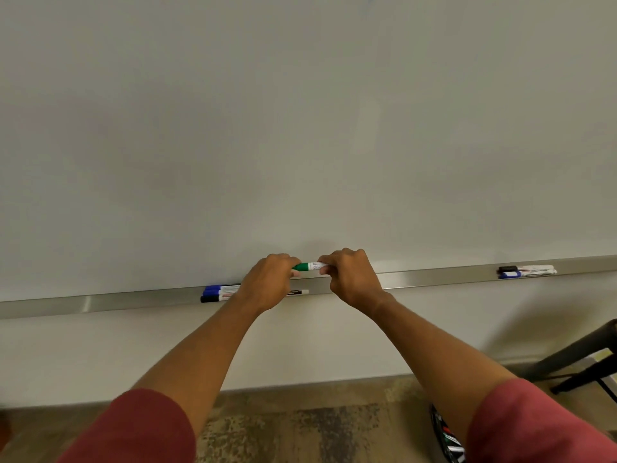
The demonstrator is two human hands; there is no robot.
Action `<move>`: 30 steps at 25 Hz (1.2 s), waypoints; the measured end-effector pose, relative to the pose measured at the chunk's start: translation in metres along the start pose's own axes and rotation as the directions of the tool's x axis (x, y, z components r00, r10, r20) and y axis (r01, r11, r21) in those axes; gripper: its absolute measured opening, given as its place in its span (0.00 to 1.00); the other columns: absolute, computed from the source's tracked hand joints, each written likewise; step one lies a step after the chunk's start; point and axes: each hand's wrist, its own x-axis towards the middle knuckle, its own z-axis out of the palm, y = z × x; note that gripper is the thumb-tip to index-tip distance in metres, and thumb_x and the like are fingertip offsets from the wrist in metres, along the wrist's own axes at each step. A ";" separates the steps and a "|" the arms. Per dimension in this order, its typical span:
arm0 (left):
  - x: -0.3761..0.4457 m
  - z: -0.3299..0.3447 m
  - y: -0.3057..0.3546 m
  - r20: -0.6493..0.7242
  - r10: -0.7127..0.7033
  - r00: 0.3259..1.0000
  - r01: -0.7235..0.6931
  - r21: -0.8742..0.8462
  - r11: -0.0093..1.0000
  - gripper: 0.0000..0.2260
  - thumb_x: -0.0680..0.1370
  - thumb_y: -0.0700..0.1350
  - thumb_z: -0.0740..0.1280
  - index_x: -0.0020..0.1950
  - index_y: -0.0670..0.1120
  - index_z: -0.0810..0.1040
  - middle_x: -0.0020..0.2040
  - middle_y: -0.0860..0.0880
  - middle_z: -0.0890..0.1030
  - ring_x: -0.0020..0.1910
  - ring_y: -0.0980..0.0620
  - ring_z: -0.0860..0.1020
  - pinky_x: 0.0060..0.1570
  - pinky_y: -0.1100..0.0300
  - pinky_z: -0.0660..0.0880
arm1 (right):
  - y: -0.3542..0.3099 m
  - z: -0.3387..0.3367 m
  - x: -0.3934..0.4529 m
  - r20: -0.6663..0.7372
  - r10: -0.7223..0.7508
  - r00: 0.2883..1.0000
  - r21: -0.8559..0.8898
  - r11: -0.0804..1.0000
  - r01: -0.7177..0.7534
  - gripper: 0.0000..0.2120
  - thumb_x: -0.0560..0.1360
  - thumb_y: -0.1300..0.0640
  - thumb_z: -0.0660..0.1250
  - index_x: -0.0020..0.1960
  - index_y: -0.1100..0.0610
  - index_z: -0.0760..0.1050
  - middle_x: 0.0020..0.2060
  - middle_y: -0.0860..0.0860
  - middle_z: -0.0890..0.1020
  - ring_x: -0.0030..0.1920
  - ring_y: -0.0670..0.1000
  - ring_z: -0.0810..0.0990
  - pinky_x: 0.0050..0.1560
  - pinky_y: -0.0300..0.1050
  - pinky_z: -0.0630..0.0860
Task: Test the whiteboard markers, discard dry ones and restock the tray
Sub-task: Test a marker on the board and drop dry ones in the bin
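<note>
Your two arms are bare from the fingers back past the wrists and along the forearms, with no watch, ring, band or glove on either one. Farthest from the fingers, at about the elbows, your left sleeve and your right sleeve begin: both are a plain red cloth, pushed up so the cuffs bunch into rounded edges. The right sleeve looks a lighter, pinker red than the left one, which lies more in shadow.
</note>
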 end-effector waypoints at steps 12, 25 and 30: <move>0.008 -0.023 -0.027 0.124 -0.065 0.990 0.094 -0.246 0.965 0.09 0.80 0.41 0.64 0.55 0.42 0.82 0.42 0.42 0.81 0.42 0.42 0.80 0.44 0.44 0.79 | -0.011 0.002 0.018 -0.122 -0.169 0.978 -0.109 0.982 0.156 0.07 0.71 0.64 0.71 0.48 0.55 0.82 0.34 0.50 0.82 0.35 0.53 0.75 0.41 0.45 0.62; 0.018 -0.020 0.001 0.028 -0.031 0.999 0.030 0.042 0.999 0.07 0.81 0.43 0.62 0.55 0.44 0.79 0.43 0.47 0.77 0.38 0.50 0.75 0.40 0.56 0.74 | 0.004 -0.015 0.023 0.015 -0.044 0.999 -0.030 0.999 0.044 0.09 0.77 0.61 0.63 0.52 0.54 0.81 0.37 0.52 0.81 0.35 0.51 0.67 0.43 0.43 0.56; 0.016 -0.014 0.005 0.046 0.033 0.998 -0.032 -0.017 0.999 0.08 0.81 0.45 0.62 0.54 0.43 0.78 0.45 0.48 0.75 0.41 0.49 0.74 0.42 0.55 0.72 | 0.007 -0.016 0.019 0.061 -0.061 0.996 0.031 0.998 0.059 0.10 0.78 0.58 0.63 0.57 0.51 0.79 0.42 0.49 0.81 0.40 0.48 0.69 0.45 0.43 0.56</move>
